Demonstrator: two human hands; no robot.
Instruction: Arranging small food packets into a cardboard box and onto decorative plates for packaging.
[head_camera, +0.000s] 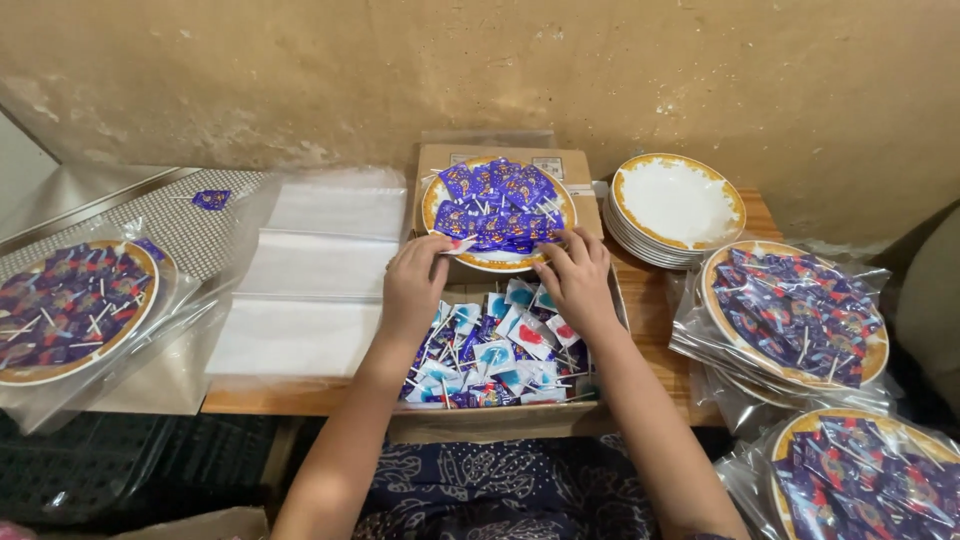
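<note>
Both grips rest on the near rim of the plate of wrapped lollipops (498, 213): my left hand (415, 282) has its fingers curled and pinches a wrapped lollipop (458, 245) at the rim, while my right hand (578, 276) lies palm down with fingers spread and lightly bent over the sweets, clasping nothing that I can see. That plate is round, glossy white ceramic with a gold-ochre band, and it sits on the far end of an open cardboard box (505, 420). Its lollipops are flat, in shiny purple-blue foil, with thin white sticks fanning outward; the pinched one lies roughly crosswise, its stick end pointing left. Below my hands the box holds loose lollipops (500, 355) in crinkly blue, white and red wrappers, lying every way. Right of the box, a stack of empty plates (678, 205) stands on the wooden bench (650, 310). Filled plates sealed in clear crackly bags (795, 315) lie at the right, another bagged plate (70, 310) at the left, beside flat clear plastic bags (315, 265)
</note>
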